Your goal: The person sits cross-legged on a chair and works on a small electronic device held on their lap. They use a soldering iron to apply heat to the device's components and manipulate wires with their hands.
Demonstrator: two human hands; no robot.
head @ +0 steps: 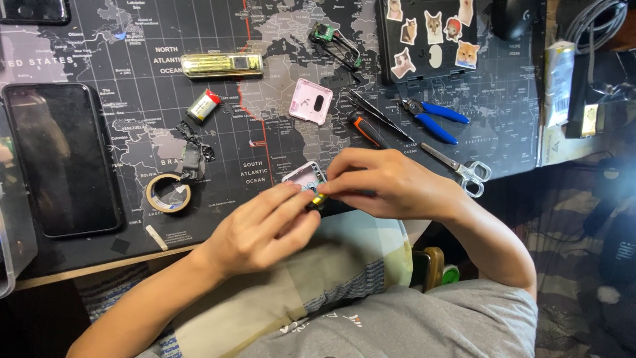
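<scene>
Head view: both hands meet at the near edge of the worktop (79,262), over a dark map mat (265,86). The left hand (262,229) is curled, its fingertips pinching a small yellow part (318,199) that sits on a small pink-and-white device (305,176). The right hand (387,184) is closed over the same spot from the other side, fingers gripping the device's dark lower edge; the device lies on the mat between the two hands, mostly hidden by them.

Taking the device as landmark: just beyond it lies a pink square cover (311,101), and beyond that a gold bar (222,64). To its left are a tape roll (168,193) and, farther, a black phone (63,159). A small battery (203,105) lies beyond the tape roll. To its right, past the right hand, lie scissors (464,171), with blue pliers (430,117) beyond them.
</scene>
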